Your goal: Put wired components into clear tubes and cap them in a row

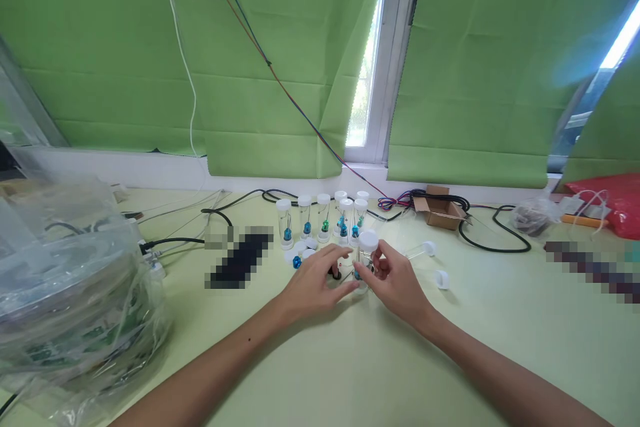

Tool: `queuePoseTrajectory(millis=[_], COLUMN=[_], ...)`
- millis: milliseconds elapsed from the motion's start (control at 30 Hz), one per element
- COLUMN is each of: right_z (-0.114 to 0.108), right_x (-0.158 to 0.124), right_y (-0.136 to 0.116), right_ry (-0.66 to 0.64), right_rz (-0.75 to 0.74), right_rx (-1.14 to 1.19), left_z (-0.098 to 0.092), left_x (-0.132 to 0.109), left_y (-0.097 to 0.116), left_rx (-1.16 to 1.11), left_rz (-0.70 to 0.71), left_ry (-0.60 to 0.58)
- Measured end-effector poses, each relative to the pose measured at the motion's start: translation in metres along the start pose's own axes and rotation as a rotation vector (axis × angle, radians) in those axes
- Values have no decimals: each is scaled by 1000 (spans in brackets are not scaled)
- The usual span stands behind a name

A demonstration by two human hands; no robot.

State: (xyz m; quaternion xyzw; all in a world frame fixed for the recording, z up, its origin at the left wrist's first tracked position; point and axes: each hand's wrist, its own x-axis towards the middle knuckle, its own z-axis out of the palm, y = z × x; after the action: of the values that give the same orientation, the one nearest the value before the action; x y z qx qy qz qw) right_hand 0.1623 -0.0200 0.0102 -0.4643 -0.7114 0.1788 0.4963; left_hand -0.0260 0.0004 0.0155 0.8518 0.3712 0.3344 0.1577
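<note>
The capped tube stands nearly upright just past twelve o'clock from the person, pinched by the thumb and fingers of the right hand, which comes in from four o'clock. The left hand, at eight o'clock to it, is curved and parted, its thumb tip just beside the base; whether they touch I cannot tell. The tube should be light, stiff and smooth enough to slip (glass or plastic, I cannot say, so treat it as breakable). Its clear wall, below the white cap, looks the best hold; squeezing gently would suit.
</note>
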Motion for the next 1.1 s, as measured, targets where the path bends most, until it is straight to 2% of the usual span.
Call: queuePoseTrajectory(millis=[33, 100, 233, 467, 733, 1100], right_z=[0, 0, 1, 3, 5, 7], right_x=[1, 2, 2, 2, 2, 1], right_y=[1, 3, 6, 13, 18, 20], right_ry=[1, -3, -20, -68, -85, -100], right_rz=[9, 23, 29, 15, 33, 48], right_rx=[-8, -25, -71, -124, -155, -151], left_z=[-3, -7, -10, -5, -1, -1], left_x=[1, 3, 5, 3, 0, 1], left_y=[-4, -12, -22, -27, -28, -23], left_rx=[56, 155, 248, 161, 146, 169], left_rz=[23, 53, -5, -130, -202, -193], left_ry=[53, 75, 9, -2, -54, -71])
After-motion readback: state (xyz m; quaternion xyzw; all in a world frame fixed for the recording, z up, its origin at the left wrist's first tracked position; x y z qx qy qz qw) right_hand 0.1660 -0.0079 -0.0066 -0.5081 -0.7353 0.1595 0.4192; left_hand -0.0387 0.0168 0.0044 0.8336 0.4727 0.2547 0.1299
